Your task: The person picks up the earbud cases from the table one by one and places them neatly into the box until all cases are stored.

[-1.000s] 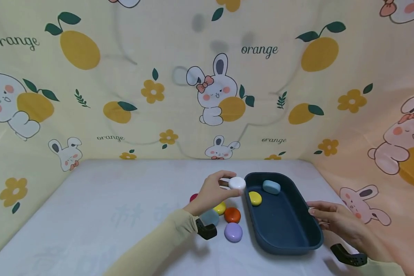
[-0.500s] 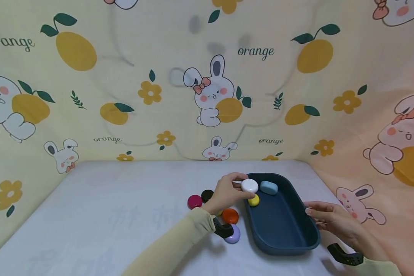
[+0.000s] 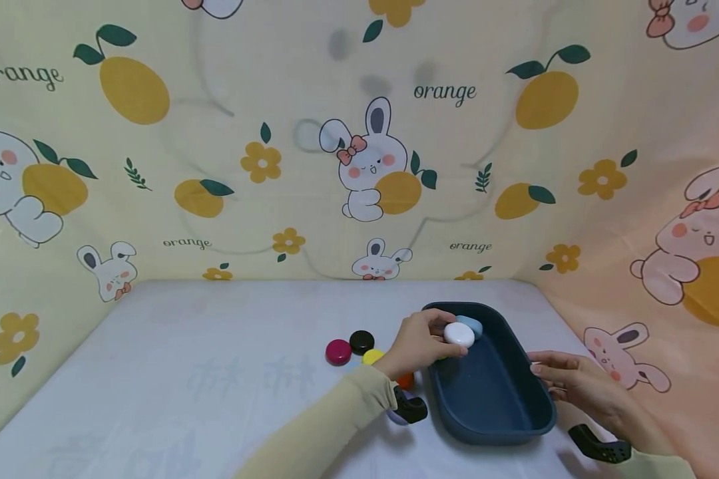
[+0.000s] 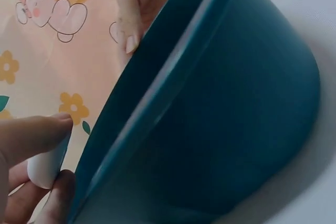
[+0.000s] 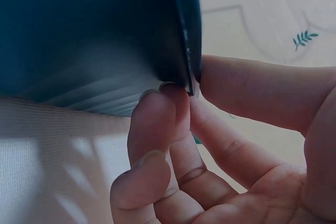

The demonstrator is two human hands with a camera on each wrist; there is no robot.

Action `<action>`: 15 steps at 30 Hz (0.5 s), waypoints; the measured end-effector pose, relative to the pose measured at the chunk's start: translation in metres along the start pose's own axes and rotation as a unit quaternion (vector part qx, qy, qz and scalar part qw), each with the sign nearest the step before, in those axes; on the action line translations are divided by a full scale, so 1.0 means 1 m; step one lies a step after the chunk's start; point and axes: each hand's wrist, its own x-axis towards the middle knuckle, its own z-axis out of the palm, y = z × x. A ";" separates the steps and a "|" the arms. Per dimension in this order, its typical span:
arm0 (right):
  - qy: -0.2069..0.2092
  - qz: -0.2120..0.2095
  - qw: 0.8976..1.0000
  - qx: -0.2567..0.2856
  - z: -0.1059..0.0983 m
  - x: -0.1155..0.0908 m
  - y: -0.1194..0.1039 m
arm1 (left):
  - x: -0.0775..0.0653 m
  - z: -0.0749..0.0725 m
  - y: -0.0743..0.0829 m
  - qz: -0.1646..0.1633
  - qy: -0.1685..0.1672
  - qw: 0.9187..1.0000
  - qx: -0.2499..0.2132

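Observation:
My left hand (image 3: 416, 342) pinches a glossy white round disc (image 3: 459, 334) between thumb and fingers, over the far left part of a dark blue tray (image 3: 491, 396). The left wrist view has the same white disc (image 4: 46, 166) close by the rim. Inside the tray, a light blue disc (image 3: 471, 324) stands on its edge behind the white one. A yellow disc in there is mostly covered by my left fingers. At the tray's right side, my right hand (image 3: 587, 382) grips the rim, thumb (image 5: 252, 90) on one face and fingertips on the other.
Left of the tray lie several discs on the white table (image 3: 186, 399): magenta (image 3: 338, 352), black (image 3: 362, 342), yellow (image 3: 372, 357) and orange (image 3: 406, 381). A purple disc is partly behind my left wristband (image 3: 410, 406). Printed cloth (image 3: 311, 199) hangs at the back and sides.
My left hand has carried the white disc rightward from outside the tray's left rim to above its inside. The right hand keeps its grip on the tray.

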 end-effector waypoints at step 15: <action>0.037 0.006 0.999 -0.016 0.005 -0.002 -0.001 | 0.004 0.009 -0.002 0.077 -0.060 0.992 0.083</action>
